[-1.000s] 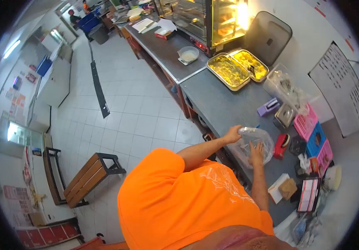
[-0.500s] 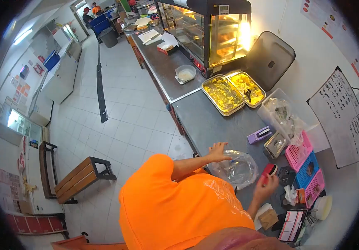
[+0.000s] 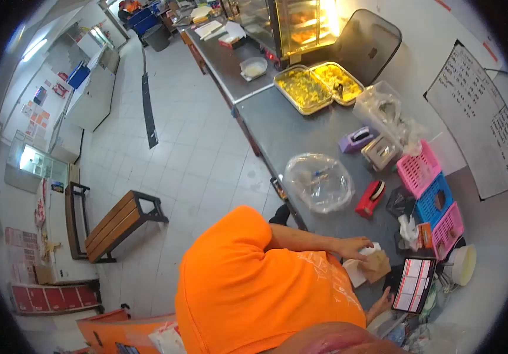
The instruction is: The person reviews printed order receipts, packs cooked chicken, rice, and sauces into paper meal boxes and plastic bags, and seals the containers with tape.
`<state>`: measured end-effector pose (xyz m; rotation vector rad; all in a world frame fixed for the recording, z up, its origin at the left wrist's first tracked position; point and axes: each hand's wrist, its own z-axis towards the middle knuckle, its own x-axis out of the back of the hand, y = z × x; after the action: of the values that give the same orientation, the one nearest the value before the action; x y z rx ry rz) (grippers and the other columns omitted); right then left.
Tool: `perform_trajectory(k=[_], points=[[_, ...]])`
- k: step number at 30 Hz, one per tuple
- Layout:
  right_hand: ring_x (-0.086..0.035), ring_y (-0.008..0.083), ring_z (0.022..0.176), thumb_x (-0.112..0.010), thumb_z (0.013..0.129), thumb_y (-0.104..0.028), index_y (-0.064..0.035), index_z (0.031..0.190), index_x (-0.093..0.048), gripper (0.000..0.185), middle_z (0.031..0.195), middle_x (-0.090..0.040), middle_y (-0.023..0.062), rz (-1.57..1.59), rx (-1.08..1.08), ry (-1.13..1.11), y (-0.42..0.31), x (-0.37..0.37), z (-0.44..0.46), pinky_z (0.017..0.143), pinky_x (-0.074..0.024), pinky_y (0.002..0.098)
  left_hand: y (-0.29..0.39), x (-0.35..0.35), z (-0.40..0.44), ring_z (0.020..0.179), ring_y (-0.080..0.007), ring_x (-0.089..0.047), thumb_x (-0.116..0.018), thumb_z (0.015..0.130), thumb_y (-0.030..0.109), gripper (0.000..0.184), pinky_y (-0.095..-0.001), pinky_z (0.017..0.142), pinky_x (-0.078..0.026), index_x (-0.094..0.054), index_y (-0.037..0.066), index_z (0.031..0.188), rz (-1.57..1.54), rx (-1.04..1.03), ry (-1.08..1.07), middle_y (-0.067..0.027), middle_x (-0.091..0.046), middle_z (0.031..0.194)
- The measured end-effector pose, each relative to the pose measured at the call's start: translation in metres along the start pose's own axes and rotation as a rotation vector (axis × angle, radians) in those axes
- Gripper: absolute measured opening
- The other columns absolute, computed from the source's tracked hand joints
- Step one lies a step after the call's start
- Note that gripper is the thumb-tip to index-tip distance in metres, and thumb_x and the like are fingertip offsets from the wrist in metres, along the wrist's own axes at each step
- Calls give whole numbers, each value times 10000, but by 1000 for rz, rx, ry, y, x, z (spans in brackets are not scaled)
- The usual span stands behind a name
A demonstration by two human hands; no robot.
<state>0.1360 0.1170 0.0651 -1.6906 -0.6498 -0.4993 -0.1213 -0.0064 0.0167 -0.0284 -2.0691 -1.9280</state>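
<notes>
My left hand reaches across my body, its fingers stretched out over white papers and a brown paper piece. Below it, my right hand is beside the left edge of a black-framed tablet with a lit screen, fingers apart; whether it touches the tablet is hard to see. A red tape dispenser stands on the table. Left of that lies a round, clear plastic bag with something inside that I cannot make out.
Along the wall are pink and blue baskets, a purple tape dispenser and a steel container. Two trays of yellow food lie before a lit display warmer. A wooden bench stands behind.
My left hand has left the plastic bag and moved to the papers. My right hand has let go of the red tape dispenser and moved down beside the tablet. The view has shifted.
</notes>
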Motion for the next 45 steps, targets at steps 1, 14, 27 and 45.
perform_trajectory(k=[1, 14, 27, 45], points=[[-437, 282, 1225, -703, 814, -520, -66, 1354, -478, 741, 1422, -415, 150, 99, -160, -45, -20, 0, -17, 1007, -353, 495, -18, -30, 8, 1222, -350, -513, -635, 847, 548, 804, -429, 1044, -398, -432, -43, 1352, 20, 58, -17, -215, -522, 1321], [-408, 291, 1325, -558, 861, -655, -170, 1489, -327, 827, 1483, -352, 109, 905, -341, -906, 55, -66, 42, 1059, -362, 444, -71, -111, 86, 1113, -274, -610, -661, 826, 528, 693, -382, 941, -479, -580, 3, 1270, -156, 592, 254, -171, -652, 1161], [-488, 270, 1245, -579, 890, -405, -92, 1427, -372, 655, 1335, -497, 88, 888, -215, -714, 23, -58, 13, 1061, -380, 413, 19, -71, 43, 1186, -308, -541, -635, 839, 560, 798, -427, 1007, -420, -471, -42, 1336, 35, 223, 185, -230, -532, 1312], [-495, 297, 1261, -621, 771, -506, -171, 1383, -491, 709, 1363, -537, 85, 1419, -740, -1278, -103, -287, -138, 1086, -358, 503, -185, 292, -128, 673, -204, -622, -705, 788, 503, 560, -362, 554, -501, -658, 12, 1052, -148, 663, 491, -114, -656, 859]])
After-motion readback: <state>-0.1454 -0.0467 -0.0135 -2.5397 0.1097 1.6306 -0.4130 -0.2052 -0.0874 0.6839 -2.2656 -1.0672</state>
